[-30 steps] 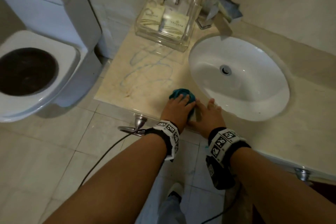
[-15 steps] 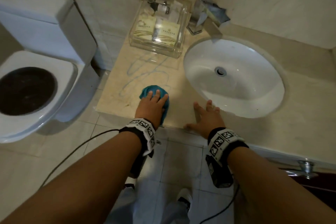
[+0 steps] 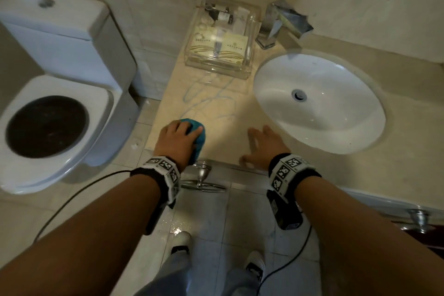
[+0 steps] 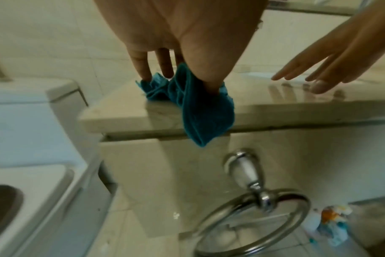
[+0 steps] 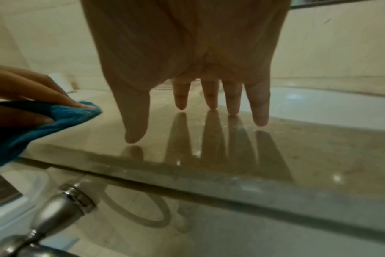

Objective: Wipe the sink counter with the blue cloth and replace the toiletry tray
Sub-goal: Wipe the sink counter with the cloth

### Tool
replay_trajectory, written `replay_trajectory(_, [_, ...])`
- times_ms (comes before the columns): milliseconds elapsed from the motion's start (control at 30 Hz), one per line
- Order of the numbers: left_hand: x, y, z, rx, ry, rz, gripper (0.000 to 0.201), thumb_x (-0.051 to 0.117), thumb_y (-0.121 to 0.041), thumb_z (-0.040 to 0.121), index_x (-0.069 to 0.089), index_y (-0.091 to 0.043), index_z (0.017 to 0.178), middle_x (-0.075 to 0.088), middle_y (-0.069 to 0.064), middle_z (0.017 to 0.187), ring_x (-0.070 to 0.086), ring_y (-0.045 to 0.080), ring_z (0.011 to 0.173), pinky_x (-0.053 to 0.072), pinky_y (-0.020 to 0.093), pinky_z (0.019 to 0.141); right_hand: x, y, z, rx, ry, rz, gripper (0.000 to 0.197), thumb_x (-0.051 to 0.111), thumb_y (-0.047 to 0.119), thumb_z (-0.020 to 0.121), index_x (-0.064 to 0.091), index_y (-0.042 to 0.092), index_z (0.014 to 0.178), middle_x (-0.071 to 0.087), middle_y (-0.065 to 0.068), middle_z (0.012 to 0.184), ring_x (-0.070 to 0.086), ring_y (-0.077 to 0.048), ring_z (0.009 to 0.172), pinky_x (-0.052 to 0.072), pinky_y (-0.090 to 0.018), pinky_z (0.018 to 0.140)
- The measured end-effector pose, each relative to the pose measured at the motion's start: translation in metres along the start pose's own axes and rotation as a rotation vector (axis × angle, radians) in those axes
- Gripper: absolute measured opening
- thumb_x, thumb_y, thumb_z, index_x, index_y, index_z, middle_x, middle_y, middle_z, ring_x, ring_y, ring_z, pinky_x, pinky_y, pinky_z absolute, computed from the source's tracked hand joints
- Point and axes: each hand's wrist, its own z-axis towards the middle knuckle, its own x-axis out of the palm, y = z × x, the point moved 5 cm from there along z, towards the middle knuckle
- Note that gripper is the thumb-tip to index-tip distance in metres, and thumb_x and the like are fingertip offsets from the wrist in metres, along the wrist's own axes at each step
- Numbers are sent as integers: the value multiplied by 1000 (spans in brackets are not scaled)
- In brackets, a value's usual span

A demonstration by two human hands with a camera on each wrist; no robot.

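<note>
The blue cloth (image 3: 201, 138) lies bunched at the front left corner of the beige sink counter (image 3: 230, 125), one end hanging over the edge (image 4: 200, 121). My left hand (image 3: 186, 130) lies on top of it, fingers over the cloth and thumb tucked into a fold, pinching it (image 5: 62, 116). To its right my right hand (image 3: 260, 143) rests flat and empty near the front edge, fingers spread, fingertips (image 5: 212, 106) touching the glossy top. The clear toiletry tray (image 3: 216, 71), holding packets and small bottles, stands at the back left against the wall. Bluish streaks (image 3: 209, 101) mark the counter between tray and cloth.
A white oval sink (image 3: 336, 132) takes up the counter's middle, with a chrome faucet (image 3: 283, 24) behind it. A toilet (image 3: 60, 166) stands close on the left. A chrome towel ring (image 3: 204, 185) juts out below the counter's front edge (image 4: 253, 217).
My left hand has slid the cloth leftward along the front edge, away from the right hand, to the counter's left corner. The right hand has stayed flat in place.
</note>
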Motion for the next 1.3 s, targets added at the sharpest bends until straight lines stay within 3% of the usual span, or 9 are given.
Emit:
replay_trajectory(167, [8, -3, 6, -45, 75, -56, 52, 44, -26, 98, 28, -22, 148, 32, 13, 143, 34, 34, 130, 39, 43, 100, 14, 3, 11, 37, 25, 18, 98, 64, 64, 69, 7, 37, 144, -7, -7, 158, 1, -38, 144, 20, -56, 113])
replay_trajectory(300, [0, -62, 14, 194, -52, -132, 42, 45, -15, 84, 62, -12, 123, 61, 20, 115, 61, 39, 104, 53, 41, 76, 16, 1, 16, 60, 16, -16, 97, 60, 67, 70, 5, 38, 145, -6, -8, 158, 2, -36, 144, 21, -54, 114])
replay_trajectory(467, [2, -80, 10, 305, -28, -76, 39, 47, -19, 95, 47, -17, 134, 40, 12, 146, 41, 31, 130, 42, 42, 97, 13, 2, 12, 70, 31, -21, 96, 57, 67, 73, 4, 37, 146, -6, -8, 158, 3, -36, 144, 20, -53, 115])
replay_trajectory(600, [-15, -17, 10, 143, -104, -151, 31, 68, -10, 79, 66, -13, 110, 63, 16, 111, 65, 35, 92, 54, 39, 69, 9, 4, 6, 67, 30, 3, 100, 64, 66, 68, 6, 38, 145, -7, -6, 158, 3, -37, 144, 20, -53, 115])
replay_trajectory(700, [-3, 14, 7, -77, 3, -87, 47, 49, -20, 95, 37, -18, 141, 35, 12, 148, 42, 34, 129, 42, 44, 98, 8, 5, 5, 59, 41, -1, 98, 63, 66, 69, 8, 37, 145, -8, -7, 158, 2, -38, 144, 20, -54, 115])
replay_trajectory(767, [-1, -1, 9, -111, 4, -85, 48, 39, -20, 100, 27, -18, 146, 24, 13, 155, 28, 34, 139, 31, 43, 108, 7, 6, 5, 63, 37, 5, 98, 63, 65, 70, 7, 37, 145, -8, -7, 158, 2, -38, 144, 20, -54, 114])
replay_trajectory(967, [16, -77, 1, 233, 108, -100, 63, 46, -16, 97, 15, -23, 151, 11, 7, 159, 12, 27, 146, 19, 38, 116, 10, 5, 7, 63, 29, -10, 96, 60, 63, 73, 5, 37, 147, -9, -9, 158, 2, -37, 144, 18, -52, 116])
replay_trajectory(1167, [8, 36, 5, -176, 6, -291, 58, 45, -11, 97, 23, -25, 149, 13, 5, 159, 12, 24, 146, 19, 36, 118, 5, 5, 1, 73, 50, 3, 99, 61, 68, 70, 4, 39, 146, -10, -3, 158, 1, -36, 144, 18, -50, 117])
replay_trajectory(1300, [0, 14, 6, -223, -32, -283, 51, 38, -11, 99, 26, -20, 148, 16, 13, 157, 14, 31, 145, 17, 38, 116, 6, 5, -2, 75, 55, 19, 97, 61, 67, 70, 3, 42, 145, -13, 2, 158, -1, -34, 145, 21, -56, 113])
